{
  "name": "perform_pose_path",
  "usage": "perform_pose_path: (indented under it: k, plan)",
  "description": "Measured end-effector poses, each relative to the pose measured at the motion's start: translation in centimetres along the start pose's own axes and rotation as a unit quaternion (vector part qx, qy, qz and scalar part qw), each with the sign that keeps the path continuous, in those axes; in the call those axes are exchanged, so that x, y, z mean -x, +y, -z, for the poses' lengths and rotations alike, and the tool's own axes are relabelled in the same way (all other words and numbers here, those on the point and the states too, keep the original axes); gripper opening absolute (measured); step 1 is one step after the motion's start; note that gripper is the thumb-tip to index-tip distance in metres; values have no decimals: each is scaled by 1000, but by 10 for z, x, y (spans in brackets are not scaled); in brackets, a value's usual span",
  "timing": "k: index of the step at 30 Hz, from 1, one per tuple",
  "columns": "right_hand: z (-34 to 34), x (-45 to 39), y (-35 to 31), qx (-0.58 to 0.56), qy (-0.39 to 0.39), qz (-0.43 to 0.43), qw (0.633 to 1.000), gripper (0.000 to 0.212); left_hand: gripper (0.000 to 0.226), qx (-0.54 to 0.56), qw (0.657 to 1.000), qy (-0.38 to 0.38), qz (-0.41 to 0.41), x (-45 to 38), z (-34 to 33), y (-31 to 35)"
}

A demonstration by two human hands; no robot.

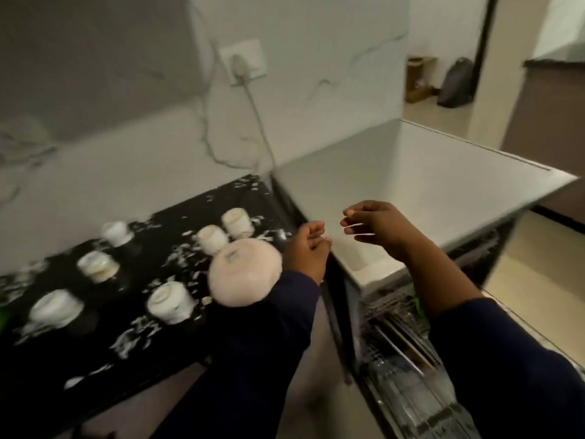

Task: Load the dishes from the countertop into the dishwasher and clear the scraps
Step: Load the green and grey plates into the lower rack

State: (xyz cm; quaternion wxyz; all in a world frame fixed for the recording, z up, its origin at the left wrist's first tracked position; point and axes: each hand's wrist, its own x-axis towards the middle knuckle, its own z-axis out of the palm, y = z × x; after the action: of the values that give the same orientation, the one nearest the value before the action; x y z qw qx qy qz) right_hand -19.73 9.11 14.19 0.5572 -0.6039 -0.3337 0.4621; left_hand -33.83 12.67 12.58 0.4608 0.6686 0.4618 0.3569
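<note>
A white marble-veined wall [133, 99] is seen behind everything, with a wall socket [245, 61] in it and a grey cable [258, 122] running down from the plug. To the right, the pale flat top of the dishwasher [411, 185] is seen, and below it the wire rack [408, 343] is drawn out; glassy shapes are made out at its near end, but what is held there is too blurred to tell. To the left, a black countertop [79, 350] is strewn with white scraps [136, 337].

A pink bowl [245, 275] is laid upside down at the counter's right edge, its foot ring turned up and towards the camera. Six white cups [171, 302] are stood on the counter to its left, all inverted with their bases up: two nearer the wall just beyond the bowl, one further left by the wall, and three towards the front.

The left hand [305, 251] is held just beside the bowl, its fingers curled inward; whether the bowl or anything else is gripped cannot be told. The right hand [376, 226] is held above the dishwasher's top, fingers loosely bent and spread, with nothing in it. Both arms are covered by dark blue sleeves [506, 359].
</note>
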Motion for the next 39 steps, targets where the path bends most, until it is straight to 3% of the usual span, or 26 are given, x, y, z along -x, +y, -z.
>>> perform_pose_path:
  k: [4,8,13,18,27,30,33,39]
  plan:
    - [-113,-10,-14,-32,-35,9,999,16,28,-1,995,97,31,-4,134,-28]
    - [-244,-16,-18,-10,-122,-4,992,18,28,15,975,210,64,7,271,-59]
    - [-400,-5,-23,38,-226,3,973,16,30,28,929,357,91,34,417,-94]
    - [-508,-4,-13,113,-326,-14,939,11,32,30,885,437,159,61,519,-135]
    - [-635,-50,2,156,-388,-21,908,11,32,46,817,506,272,70,646,-218]
    - [-676,-77,6,171,-399,-19,901,9,36,63,813,503,286,52,677,-240]
    - [-718,-106,15,227,-394,8,891,21,37,55,804,505,308,31,704,-263]
    - [-823,-158,37,356,-363,66,858,31,34,-39,798,477,367,-17,767,-318]
